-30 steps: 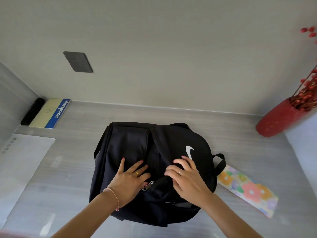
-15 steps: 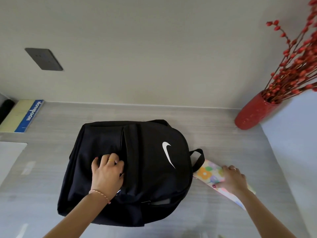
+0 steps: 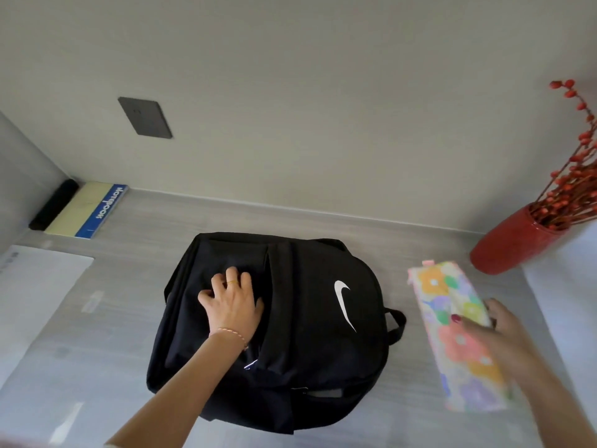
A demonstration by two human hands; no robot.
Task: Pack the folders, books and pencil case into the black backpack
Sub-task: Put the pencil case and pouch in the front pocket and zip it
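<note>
The black backpack (image 3: 310, 334) with a white swoosh lies flat in the middle of the grey desk. My left hand (image 3: 234, 302) rests on its front pocket, fingers curled into the fabric. To the right of the bag, my right hand (image 3: 504, 334) grips a flowered pencil case (image 3: 458, 331) and holds it lifted and tilted, blurred by motion. A yellow notebook with a blue spine (image 3: 87, 210) lies at the back left by the wall. A pale folder (image 3: 35, 295) lies flat at the left edge.
A red vase with red berry twigs (image 3: 513, 244) stands at the back right near the wall. A black roll-shaped object (image 3: 53, 205) lies beside the notebook. A dark wall plate (image 3: 145, 118) is on the wall behind.
My right hand left the backpack, reached right to the pencil case on the desk, gripped it and lifted it. My left hand slid up onto the front pocket.
</note>
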